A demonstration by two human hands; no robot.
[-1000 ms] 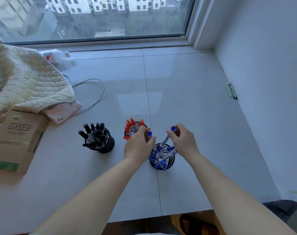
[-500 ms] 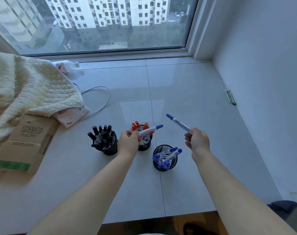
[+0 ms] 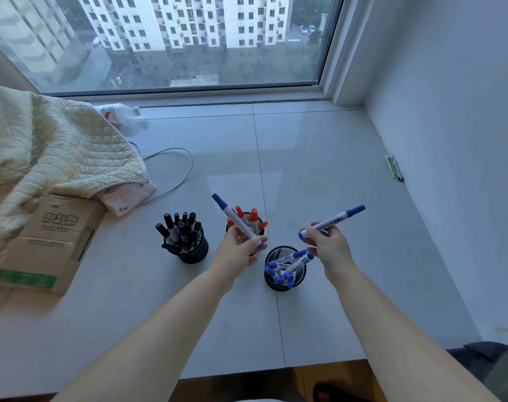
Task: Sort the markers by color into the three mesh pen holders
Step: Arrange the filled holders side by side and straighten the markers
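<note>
head view: showed both forearms reaching from the near edge over a pale tiled ledge.
blue holder: nearest mesh holder, between the two hands, held several blue-capped markers lying loosely aslant.
left hand: left hand pinched a blue marker near its lower end, cap pointing up and away, in front of the red holder.
right hand: right hand pinched a second blue marker near its tail, cap pointing up and to the right, just above the blue holder.
red holder: middle holder carried red-capped markers, partly hidden by the left hand.
black holder: left holder stood packed with black markers.
risk: the left marker hung closer to the red holder than the blue; dropped there, it would spoil the sort. a knock from either wrist could likely tip the light blue holder.
risk two: markers already aslant might block the new ones going in.
writing: cardboard box bore printed characters and a latin line too blurred to read; marker barrels had print, unreadable.
far: quilted blanket, a cable, window beyond.
</note>
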